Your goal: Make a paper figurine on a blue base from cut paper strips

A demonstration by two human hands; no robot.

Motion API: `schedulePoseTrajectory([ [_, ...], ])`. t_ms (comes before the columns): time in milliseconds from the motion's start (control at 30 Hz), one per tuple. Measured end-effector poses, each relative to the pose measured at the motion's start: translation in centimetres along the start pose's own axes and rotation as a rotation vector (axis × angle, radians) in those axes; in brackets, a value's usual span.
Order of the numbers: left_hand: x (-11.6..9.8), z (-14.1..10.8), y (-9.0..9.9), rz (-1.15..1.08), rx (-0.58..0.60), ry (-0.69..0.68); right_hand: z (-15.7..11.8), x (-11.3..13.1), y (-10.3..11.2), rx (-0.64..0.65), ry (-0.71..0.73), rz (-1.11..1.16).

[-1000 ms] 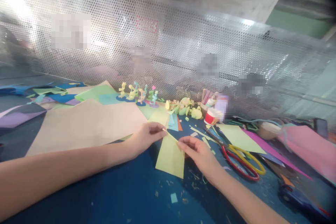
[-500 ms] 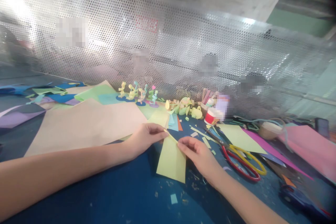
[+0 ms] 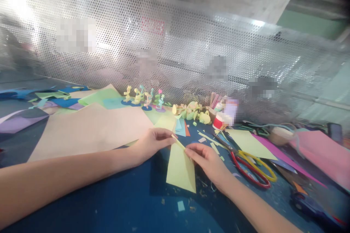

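Note:
A pale yellow-green paper strip (image 3: 181, 171) hangs above the blue table, its upper edge turned into a narrow fold or roll. My left hand (image 3: 155, 142) pinches the upper left end of that edge between thumb and fingers. At the other end, my right hand (image 3: 202, 156) is closed on the same edge in a pinch. Close to my right hand lie scissors (image 3: 253, 169) with one red and one yellow handle. Small paper scraps (image 3: 214, 148) are scattered between them and the strip.
Large cream paper (image 3: 93, 127) covers the left. Small paper figures (image 3: 147, 100) stand along the perforated metal screen (image 3: 109, 36). A red-and-white glue pot (image 3: 218, 122), pink sheets (image 3: 322, 153) and a dark blue tool (image 3: 308, 204) lie to the right. Blurred people show behind the screen.
The lower end of the paper strip has swung slightly to the right and down. Both hands keep their pinch in nearly the same place.

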State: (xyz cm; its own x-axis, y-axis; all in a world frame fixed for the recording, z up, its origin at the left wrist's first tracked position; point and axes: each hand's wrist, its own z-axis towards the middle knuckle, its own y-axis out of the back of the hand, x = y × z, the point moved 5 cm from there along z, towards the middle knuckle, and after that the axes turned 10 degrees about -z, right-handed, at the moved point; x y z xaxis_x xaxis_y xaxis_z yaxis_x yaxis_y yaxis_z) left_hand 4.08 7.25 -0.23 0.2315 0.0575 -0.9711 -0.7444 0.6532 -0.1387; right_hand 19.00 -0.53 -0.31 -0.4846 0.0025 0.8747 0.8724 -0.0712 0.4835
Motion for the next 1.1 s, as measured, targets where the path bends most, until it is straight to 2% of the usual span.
schedulePoseTrajectory([
  [200,-0.2,-0.5,-1.0,0.089,0.099,0.044,-0.4,1.6,-0.2,-0.006,0.108,-0.064],
  [300,-0.1,-0.8,-1.5,0.07,0.149,0.073,-0.7,2.0,-0.3,-0.032,0.118,-0.102],
  [500,-0.1,-0.9,-1.4,0.058,0.1,0.093,-0.7,2.0,-0.4,-0.029,0.071,-0.095],
  [867,-0.5,-1.1,-1.7,0.064,0.115,0.065,-1.3,2.4,-0.7,-0.063,0.157,-0.271],
  [1100,-0.1,-1.1,-1.8,0.033,0.131,0.08,-1.3,2.6,-0.5,-0.1,0.162,-0.286],
])
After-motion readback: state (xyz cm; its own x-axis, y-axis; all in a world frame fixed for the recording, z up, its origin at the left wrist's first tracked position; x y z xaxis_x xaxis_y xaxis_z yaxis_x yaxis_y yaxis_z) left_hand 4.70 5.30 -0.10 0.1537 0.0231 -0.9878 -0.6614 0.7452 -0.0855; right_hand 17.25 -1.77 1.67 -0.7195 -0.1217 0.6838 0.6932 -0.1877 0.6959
